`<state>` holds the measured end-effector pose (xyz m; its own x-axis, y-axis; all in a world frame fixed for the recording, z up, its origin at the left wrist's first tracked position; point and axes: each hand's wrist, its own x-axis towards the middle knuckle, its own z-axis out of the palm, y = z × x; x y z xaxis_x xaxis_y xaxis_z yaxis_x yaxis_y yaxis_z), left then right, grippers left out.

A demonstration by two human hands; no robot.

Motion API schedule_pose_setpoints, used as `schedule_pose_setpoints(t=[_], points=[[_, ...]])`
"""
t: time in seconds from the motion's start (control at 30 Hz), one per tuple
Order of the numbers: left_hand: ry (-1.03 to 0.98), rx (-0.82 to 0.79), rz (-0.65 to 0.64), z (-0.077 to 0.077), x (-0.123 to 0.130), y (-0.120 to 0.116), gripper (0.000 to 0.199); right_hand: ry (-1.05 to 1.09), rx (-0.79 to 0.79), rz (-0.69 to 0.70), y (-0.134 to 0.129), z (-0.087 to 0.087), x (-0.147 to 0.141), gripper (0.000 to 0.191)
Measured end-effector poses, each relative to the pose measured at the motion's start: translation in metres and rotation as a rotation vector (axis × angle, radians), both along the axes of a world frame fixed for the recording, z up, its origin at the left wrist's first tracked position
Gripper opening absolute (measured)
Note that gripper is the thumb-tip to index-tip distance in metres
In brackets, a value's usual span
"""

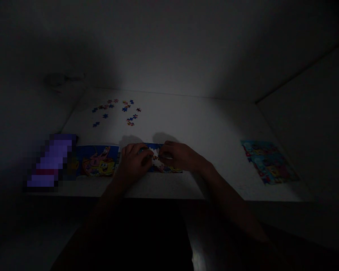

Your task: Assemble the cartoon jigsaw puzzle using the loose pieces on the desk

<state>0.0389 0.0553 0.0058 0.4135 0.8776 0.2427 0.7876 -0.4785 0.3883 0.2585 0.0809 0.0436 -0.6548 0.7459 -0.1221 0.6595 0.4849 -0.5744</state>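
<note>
A partly built SpongeBob jigsaw puzzle (97,161) lies along the near edge of the white table (214,173), with a pale gap in its right part. My left hand (134,163) and my right hand (180,156) rest over that gap, their fingertips nearly meeting. A small piece seems to sit between them, but the dim light hides which hand holds it. Several loose jigsaw pieces (115,111) lie scattered farther back, out of reach of my fingers.
A printed puzzle picture (268,162) lies flat on the right of the table. At the left end stands a pixelated purple object (52,162). Walls rise behind and to the right of the table. The room is dark.
</note>
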Motion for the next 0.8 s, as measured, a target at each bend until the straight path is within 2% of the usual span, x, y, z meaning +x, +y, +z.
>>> schedule_pose_setpoints(t=[0.8], points=[[0.006,-0.019,-0.029,-0.0038,-0.0012,0.0017,0.014,-0.004,0.0,-0.012,0.0008,-0.0003,0.0032,0.015]])
